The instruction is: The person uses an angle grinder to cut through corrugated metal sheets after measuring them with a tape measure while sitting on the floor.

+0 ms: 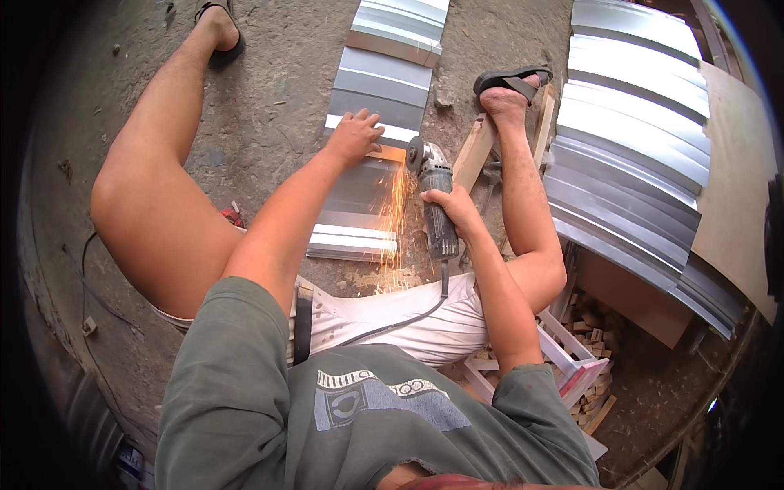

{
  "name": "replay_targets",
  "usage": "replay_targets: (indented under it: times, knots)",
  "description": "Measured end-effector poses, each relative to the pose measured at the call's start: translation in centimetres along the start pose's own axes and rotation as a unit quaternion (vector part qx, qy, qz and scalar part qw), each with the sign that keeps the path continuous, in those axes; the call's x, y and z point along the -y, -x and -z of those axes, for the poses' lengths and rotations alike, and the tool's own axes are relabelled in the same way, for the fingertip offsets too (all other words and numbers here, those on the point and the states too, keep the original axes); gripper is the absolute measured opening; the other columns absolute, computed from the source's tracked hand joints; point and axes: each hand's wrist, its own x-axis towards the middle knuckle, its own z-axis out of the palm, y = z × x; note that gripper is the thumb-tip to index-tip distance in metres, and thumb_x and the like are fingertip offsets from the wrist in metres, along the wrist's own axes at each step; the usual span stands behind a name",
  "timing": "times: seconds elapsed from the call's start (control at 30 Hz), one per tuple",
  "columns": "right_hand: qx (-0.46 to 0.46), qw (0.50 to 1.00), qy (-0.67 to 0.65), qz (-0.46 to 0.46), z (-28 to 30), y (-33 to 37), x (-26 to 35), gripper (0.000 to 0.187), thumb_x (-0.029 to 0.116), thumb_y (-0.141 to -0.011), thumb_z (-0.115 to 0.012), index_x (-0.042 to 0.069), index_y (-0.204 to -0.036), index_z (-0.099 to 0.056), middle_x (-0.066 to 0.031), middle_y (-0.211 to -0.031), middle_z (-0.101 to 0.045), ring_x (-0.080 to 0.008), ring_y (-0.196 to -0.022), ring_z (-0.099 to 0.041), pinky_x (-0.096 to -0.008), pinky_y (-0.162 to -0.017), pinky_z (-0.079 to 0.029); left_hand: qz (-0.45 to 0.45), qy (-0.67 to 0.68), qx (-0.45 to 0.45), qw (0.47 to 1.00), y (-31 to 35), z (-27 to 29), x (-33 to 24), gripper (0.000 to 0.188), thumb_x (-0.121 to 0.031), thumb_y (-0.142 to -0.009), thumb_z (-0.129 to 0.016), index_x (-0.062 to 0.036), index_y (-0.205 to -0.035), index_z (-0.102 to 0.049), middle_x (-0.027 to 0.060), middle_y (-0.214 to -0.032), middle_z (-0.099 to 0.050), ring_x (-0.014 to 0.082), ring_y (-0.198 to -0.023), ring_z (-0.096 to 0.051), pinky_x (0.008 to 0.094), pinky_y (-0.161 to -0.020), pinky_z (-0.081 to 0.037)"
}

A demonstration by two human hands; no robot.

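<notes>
My right hand (453, 206) is closed around the body of a grey angle grinder (441, 214). Its disc (416, 153) meets the right edge of a long ribbed metal sheet (359, 192) on the ground. Orange sparks (398, 196) stream from the disc toward my lap. My left hand (357, 137) presses on the sheet just left of the disc, fingers apart over a raised rib. From the grinder's rear end a black cord (392, 322) runs across my light shorts. The exact contact point of the disc is partly hidden by glare and sparks.
Wooden boards (475, 155) lie beside my right foot (505, 94). More ribbed sheets (629, 155) are stacked at the right, next to a plywood panel (735, 188). A white wooden stool (563, 359) and wood offcuts (590, 335) are at lower right. Another cord (88, 269) crosses the ground at left.
</notes>
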Motion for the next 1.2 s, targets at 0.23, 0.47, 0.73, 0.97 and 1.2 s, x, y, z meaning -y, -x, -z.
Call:
replay_targets:
  times: [0.23,0.47,0.73,0.97,1.2]
  knots:
    - [-0.005,1.000,0.011,0.002,0.1,-0.4,-0.8,0.026,0.015,-0.078,-0.078,-0.004,-0.093,-0.067,-0.0073,-0.077,-0.066,-0.0151,-0.060,-0.062,-0.0312,-0.056,-0.050,0.000,0.003,-0.013,1.000,0.3,-0.6,-0.2,0.050,-0.041,-0.083,-0.078,-0.0172,-0.126,-0.070,0.0014,-0.119,-0.060,0.0225,-0.120,-0.054,0.0420,-0.095,-0.047]
    - [-0.015,1.000,0.024,0.011,-0.1,-0.6,-0.1,0.030,0.017,-0.078,-0.079,-0.004,-0.095,-0.066,-0.0076,-0.078,-0.066,-0.0156,-0.061,-0.062,-0.0324,-0.057,-0.050,0.003,0.007,-0.038,0.999,0.1,-0.4,-0.2,0.042,-0.037,-0.082,-0.080,-0.0162,-0.118,-0.072,0.0014,-0.118,-0.061,0.0218,-0.121,-0.055,0.0417,-0.092,-0.047]
    - [-0.008,0.999,0.035,0.016,0.0,-1.1,0.6,0.033,0.021,-0.079,-0.080,-0.002,-0.096,-0.064,-0.0060,-0.075,-0.063,-0.0158,-0.057,-0.061,-0.0323,-0.052,-0.050,0.004,-0.004,-0.009,1.000,0.0,-0.1,-0.1,0.049,-0.040,-0.083,-0.078,-0.0175,-0.126,-0.069,0.0013,-0.122,-0.059,0.0223,-0.122,-0.054,0.0417,-0.094,-0.047]
    - [-0.020,0.999,0.042,0.004,-0.3,-1.5,1.6,0.032,0.021,-0.079,-0.080,-0.003,-0.095,-0.066,-0.0073,-0.077,-0.065,-0.0160,-0.059,-0.061,-0.0325,-0.054,-0.050,0.005,-0.007,-0.018,1.000,0.1,-0.4,0.0,0.049,-0.040,-0.082,-0.078,-0.0155,-0.124,-0.069,0.0015,-0.119,-0.059,0.0220,-0.120,-0.054,0.0415,-0.094,-0.047]
    - [-0.013,0.999,0.040,0.000,0.6,-3.4,1.2,0.032,0.021,-0.080,-0.079,-0.004,-0.096,-0.067,-0.0084,-0.076,-0.066,-0.0181,-0.060,-0.065,-0.0324,-0.055,-0.053,-0.001,-0.004,-0.030,1.000,0.1,-0.3,-0.1,0.050,-0.040,-0.081,-0.079,-0.0147,-0.123,-0.070,0.0015,-0.118,-0.059,0.0219,-0.120,-0.054,0.0411,-0.092,-0.047]
